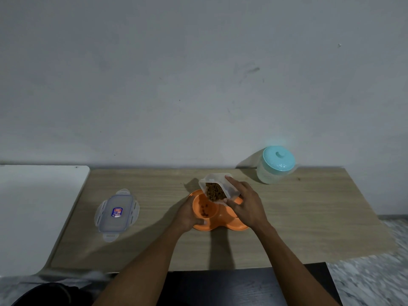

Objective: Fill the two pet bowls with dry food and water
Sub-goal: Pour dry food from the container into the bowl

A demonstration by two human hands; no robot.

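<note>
- One orange double bowl (220,226) sits mid-way along the wooden table (309,217). It has two wells joined side by side.
- The left well (210,215) holds a few loose brown pieces (204,210); the count is too small to read exactly.
- The right well (232,218) is mostly hidden under the right hand, so I cannot tell what is in it.
- One clear container (230,191) of kibble (215,192) is tilted mouth-down over the left well, and the kibble is heaped toward the low rim.
- The right hand (247,205) holds the container, with the fingers wrapped round its far side and the thumb on the near side.
- The left hand (189,214) grips the bowl's left edge, the thumb lying on the near rim.
- One lid (117,214), clear with a bluish tint and one label, lies flat to the left, well apart from the bowl. All four of its latch flaps stick out.
- One pale jar (270,173) with a teal knobbed cap stands closed at the back right, by the wall (198,74). Its contents cannot be made out.
- One white top (33,206) butts against the table's left side.
</note>
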